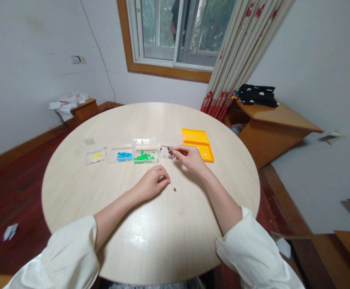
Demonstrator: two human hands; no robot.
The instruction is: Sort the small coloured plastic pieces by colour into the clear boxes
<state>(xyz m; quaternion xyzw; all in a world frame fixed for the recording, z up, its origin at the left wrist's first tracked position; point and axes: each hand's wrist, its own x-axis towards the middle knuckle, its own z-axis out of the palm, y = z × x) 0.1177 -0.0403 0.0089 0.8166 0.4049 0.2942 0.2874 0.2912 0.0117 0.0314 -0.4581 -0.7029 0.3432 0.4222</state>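
My right hand reaches over a clear plastic box with small dark brown building bricks in it. Its thumb and fingers pinch together, and a small brown brick shows at their tips. My left hand rests on the table, fingers curled and tips close together, with nothing visible between them. Just right of its fingertips, a small brown piece lies on the tabletop. Left of the brown bricks stand an open clear box of green bricks, one of blue bricks and one of yellow pieces.
An open orange case with a few white pieces lies right of the clear boxes. All this is on a round pale wooden table. A wooden cabinet with dark folded cloth stands beyond its right edge, near a curtain.
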